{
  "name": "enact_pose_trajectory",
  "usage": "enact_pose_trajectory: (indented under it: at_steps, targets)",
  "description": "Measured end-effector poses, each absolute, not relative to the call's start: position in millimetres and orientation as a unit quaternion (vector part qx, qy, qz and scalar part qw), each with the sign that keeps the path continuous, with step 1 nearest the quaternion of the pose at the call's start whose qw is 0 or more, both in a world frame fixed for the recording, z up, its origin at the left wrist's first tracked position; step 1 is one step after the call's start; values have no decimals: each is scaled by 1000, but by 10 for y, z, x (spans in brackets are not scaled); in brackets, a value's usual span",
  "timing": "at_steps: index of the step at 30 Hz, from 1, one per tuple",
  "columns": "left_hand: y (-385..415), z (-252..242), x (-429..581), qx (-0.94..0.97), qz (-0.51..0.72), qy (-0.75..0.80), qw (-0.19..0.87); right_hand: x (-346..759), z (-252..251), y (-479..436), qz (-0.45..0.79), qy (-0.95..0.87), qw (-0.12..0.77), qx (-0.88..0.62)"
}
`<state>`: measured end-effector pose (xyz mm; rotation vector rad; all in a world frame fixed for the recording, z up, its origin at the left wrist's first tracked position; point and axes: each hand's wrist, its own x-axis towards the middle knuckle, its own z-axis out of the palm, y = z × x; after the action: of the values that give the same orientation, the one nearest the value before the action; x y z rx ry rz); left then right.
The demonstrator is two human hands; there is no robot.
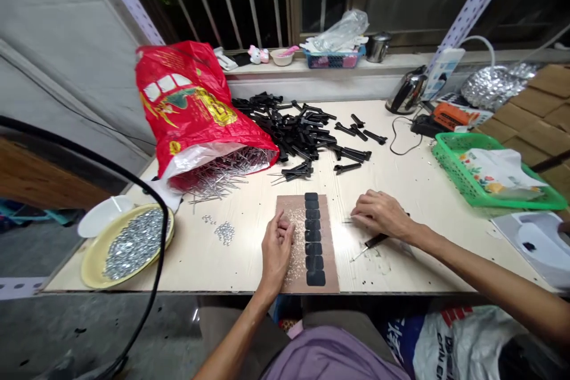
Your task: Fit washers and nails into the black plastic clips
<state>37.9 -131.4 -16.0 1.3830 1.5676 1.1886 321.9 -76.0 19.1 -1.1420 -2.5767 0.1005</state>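
Note:
My left hand [276,246] rests on the left part of a brown board [332,273], its fingers curled in; whatever they hold, if anything, is hidden. Tiny pale bits [297,243] are scattered over the board beside that hand, and a column of black rounded squares [314,248] runs down its right half. To the right, my right hand [380,214] is bent down to the tabletop with its fingers drawn together, close to a thin, small metal piece [347,221]. Just below it lies a tool with a black handle [376,241] and a thin metal shaft, partly under the wrist.
A red bag [191,107] spills thin metal rods [218,175] beside piled black parts [303,130]. At left stand a yellow bowl [89,267] of silvery pieces and a little heap of them [225,233]. A green basket [467,190] and a kettle [406,92] are at right.

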Motion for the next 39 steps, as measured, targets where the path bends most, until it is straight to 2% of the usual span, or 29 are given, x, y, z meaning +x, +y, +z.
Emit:
enact_pose_trajectory:
  at_steps: [6, 12, 16, 25, 31, 34, 36, 39]
  targets:
    - [-1345, -120, 276, 530, 494, 596, 346, 2225, 254, 91, -35, -897, 209, -389]
    - [-1416, -75, -621, 532, 475, 689, 132, 1328, -138, 761, -60, -901, 154, -400]
    - [-1472, -179, -1222, 546, 407, 730, 60, 1307, -275, 780, -88, -899, 149, -402]
    - [-1220, -300, -1531, 637, 300, 710, 30, 1436, -29, 268, -69, -883, 288, -364]
    - [-1114, -309, -1633, 674, 245, 695, 54, 1352, 46, -110, 5, -889, 305, -341]
    - [-1089, -258, -1613, 639, 305, 700, 93, 1247, 169, -328, 77, -878, 319, -347]
    - [-1088, -181, -1502, 561, 401, 705, 167, 1176, 274, -474, 121, -864, 334, -355]
    - [-1128, -7, -1162, 379, 552, 642, 374, 1107, 412, -658, 151, -858, 346, -349]
